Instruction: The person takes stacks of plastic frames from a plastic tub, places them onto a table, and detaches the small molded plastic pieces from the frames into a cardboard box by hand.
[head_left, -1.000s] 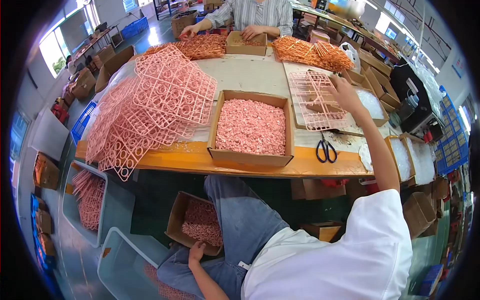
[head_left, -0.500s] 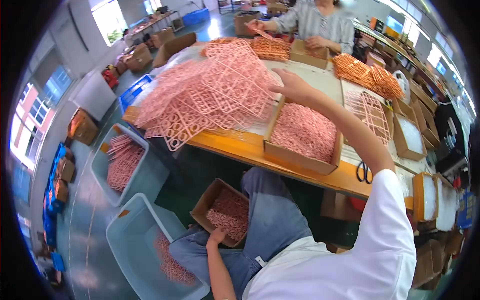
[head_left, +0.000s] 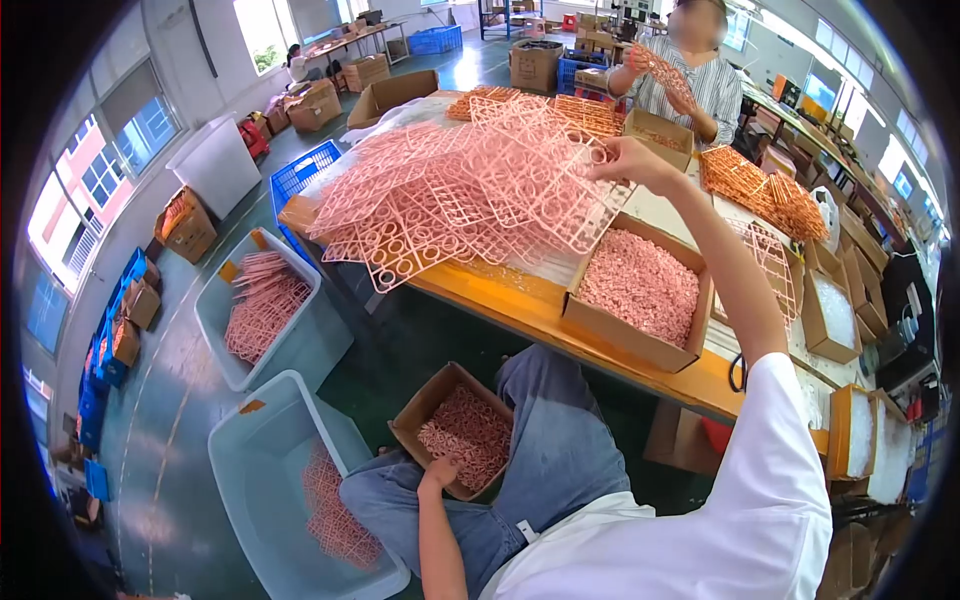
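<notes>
So the cardboard box (head_left: 625,335) at the near edge of the table (head_left: 495,298) is heaped with small pink bits (head_left: 645,285), and the lap box (head_left: 425,402) holds more pink pieces. Two bluish tubs sit on the left: the near tub (head_left: 255,480) has pink mesh along its right side, the farther tub (head_left: 312,345) has a pile of pink lattice. Across the table, a co-worker (head_left: 655,95) holds up a lattice piece behind a box (head_left: 655,150) of orangey bits. Orange lattices (head_left: 768,192) lie on the far right, and the right forearm cuts across, partly hiding a loose pink frame (head_left: 772,262). The right hand (head_left: 638,165) looks pinched on the right edge of the top pink sheet (head_left: 540,180), on the pile left of the table box. It's blurry, but its long axis seems to run far left to near right. The left hand (head_left: 442,473) is at the lap box's near rim; can't tell if it's gripping.
</notes>
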